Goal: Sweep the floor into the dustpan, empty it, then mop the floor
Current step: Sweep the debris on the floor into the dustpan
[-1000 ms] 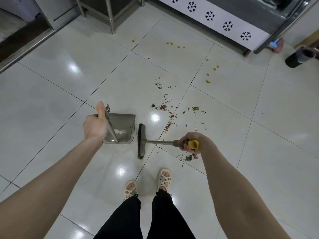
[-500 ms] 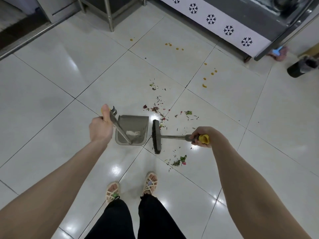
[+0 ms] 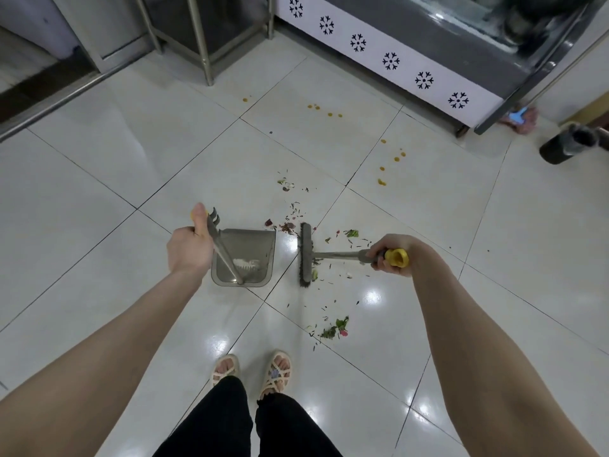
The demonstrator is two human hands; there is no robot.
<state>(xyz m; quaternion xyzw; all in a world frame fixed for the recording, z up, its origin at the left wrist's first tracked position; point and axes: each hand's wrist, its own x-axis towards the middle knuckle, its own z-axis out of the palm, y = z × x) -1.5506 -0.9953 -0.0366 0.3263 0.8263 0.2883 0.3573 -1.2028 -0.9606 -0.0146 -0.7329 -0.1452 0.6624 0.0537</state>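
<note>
I see the left hand (image 3: 189, 250) wrapped around the top of the dustpan's metal handle (image 3: 224, 255), thumb pointing away from me along it. The dustpan (image 3: 250, 255) sits flat on the white tiled floor (image 3: 99, 192), in front of my feet and a little to the left, with a clump of white lint inside near the base of the handle. The right hand (image 3: 390, 255) is clamped on the broom handle (image 3: 339, 255) just below its yellow end cap (image 3: 397, 257). The two hands are well apart, each on its own tool. The broom head (image 3: 305, 255) rests on the floor just beside the dustpan's right wall, running lengthwise away from me, with a narrow gap between the two. Small red and dark scraps (image 3: 286, 225) lie at the far right corner of the dustpan. More green and dark bits are scattered to the right of the broom head, and a cluster of green and pink scraps (image 3: 334, 329) lies nearer to me. Orange drops (image 3: 382, 182) dot the tiles farther out. My sandals (image 3: 225, 369) show at the bottom of the view. At the far side stands a cabinet with a white snowflake-patterned panel (image 3: 392, 61), with what looks like a mop head (image 3: 519, 118) at its right corner and a black bin (image 3: 560, 148) beside that.
</note>
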